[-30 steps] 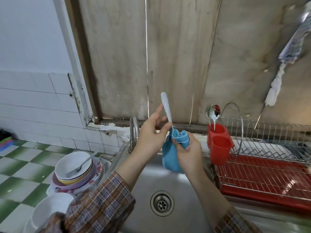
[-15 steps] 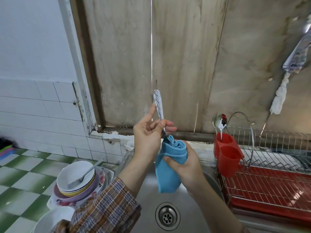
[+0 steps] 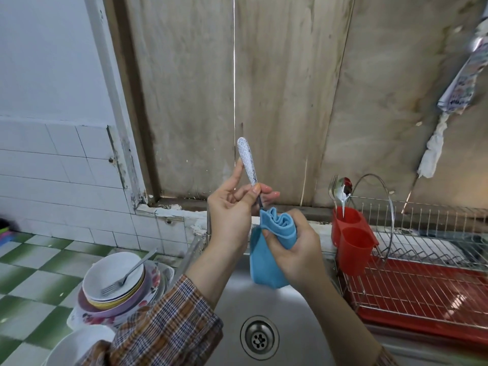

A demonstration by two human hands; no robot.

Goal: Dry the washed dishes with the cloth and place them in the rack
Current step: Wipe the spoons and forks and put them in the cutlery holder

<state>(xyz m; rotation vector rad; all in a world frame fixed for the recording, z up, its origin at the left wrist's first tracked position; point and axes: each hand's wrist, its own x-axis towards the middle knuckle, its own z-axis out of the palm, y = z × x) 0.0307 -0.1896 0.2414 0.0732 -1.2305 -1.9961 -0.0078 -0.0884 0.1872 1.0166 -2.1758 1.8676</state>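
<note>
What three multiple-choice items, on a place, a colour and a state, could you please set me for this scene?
1. Where does the loose fork lie? A) in the drain B) in the top bowl C) on the red tray
2. What colour is the cloth? A) blue B) red C) white
3. How is the utensil being dried held? A) flat on the counter B) handle up, lower end in the cloth C) standing in a cup
Answers: 1 B, its tines rest inside the white bowl; 2 A, the cloth in the right hand is blue; 3 B, the left hand pinches its handle above the cloth.
</note>
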